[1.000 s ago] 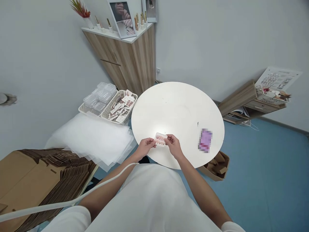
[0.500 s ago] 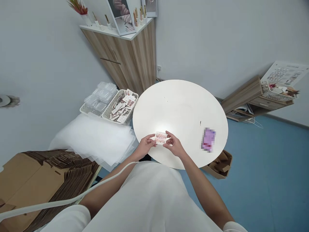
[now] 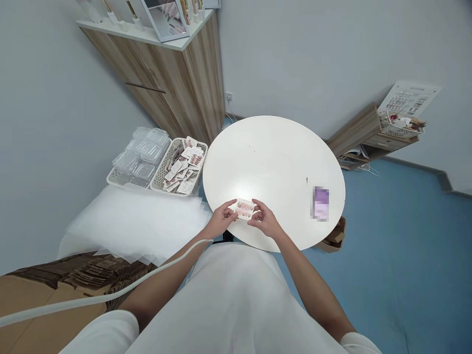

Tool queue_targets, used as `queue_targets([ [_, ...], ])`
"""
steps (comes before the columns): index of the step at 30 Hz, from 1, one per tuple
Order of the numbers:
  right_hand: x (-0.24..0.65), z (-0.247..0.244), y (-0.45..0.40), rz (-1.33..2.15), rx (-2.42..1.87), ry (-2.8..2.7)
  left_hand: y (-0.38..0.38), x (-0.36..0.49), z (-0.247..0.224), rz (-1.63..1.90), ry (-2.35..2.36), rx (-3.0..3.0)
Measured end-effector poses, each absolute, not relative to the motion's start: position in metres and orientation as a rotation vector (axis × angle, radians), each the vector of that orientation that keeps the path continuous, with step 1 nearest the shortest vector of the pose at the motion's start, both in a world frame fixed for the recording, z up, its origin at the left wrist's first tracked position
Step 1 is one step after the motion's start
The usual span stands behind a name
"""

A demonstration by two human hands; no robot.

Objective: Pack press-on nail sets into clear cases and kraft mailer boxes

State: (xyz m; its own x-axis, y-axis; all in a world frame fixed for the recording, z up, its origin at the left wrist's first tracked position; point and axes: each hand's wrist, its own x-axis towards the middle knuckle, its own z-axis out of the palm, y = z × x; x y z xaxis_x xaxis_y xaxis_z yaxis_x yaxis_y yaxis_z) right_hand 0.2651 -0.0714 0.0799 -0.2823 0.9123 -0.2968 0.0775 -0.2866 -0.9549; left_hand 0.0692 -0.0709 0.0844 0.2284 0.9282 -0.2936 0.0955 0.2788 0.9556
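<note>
Between my two hands is a small card of pink press-on nails [image 3: 245,208], the nails set in two rows. My left hand [image 3: 221,219] pinches its left edge with thumb and fingers. On the right edge, my right hand [image 3: 266,220] grips it the same way, fingers bent. The card is held over the near edge of a round white table [image 3: 273,157]. A blurred-out purple rectangular thing [image 3: 320,203] lies on the table to the right of my hands.
Left of the table, a white basket [image 3: 152,182] holds many nail cards. Beside it are stacked clear plastic boxes [image 3: 137,152], with white translucent sheets [image 3: 136,223] in front. Flattened cardboard [image 3: 40,305] lies at lower left. A wooden cabinet [image 3: 169,83] stands behind.
The view has shifted, so the cabinet and baskets sit further left. Both hands keep their hold on the nail card, which is slightly more tilted.
</note>
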Motion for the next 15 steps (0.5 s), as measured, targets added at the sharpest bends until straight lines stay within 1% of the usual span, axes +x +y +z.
queue_targets([
  [5,0.255,0.077,-0.067,1.612,-1.371,-1.413,-0.070,0.051,0.079,0.656,1.127,1.282],
  [10,0.243,0.058,-0.064,1.599,-1.442,-1.591,-0.061,0.032,0.056,0.576,1.199,1.485],
  [15,0.219,0.026,-0.053,1.298,-1.710,-1.900,-0.046,0.022,0.022,0.429,1.314,1.651],
])
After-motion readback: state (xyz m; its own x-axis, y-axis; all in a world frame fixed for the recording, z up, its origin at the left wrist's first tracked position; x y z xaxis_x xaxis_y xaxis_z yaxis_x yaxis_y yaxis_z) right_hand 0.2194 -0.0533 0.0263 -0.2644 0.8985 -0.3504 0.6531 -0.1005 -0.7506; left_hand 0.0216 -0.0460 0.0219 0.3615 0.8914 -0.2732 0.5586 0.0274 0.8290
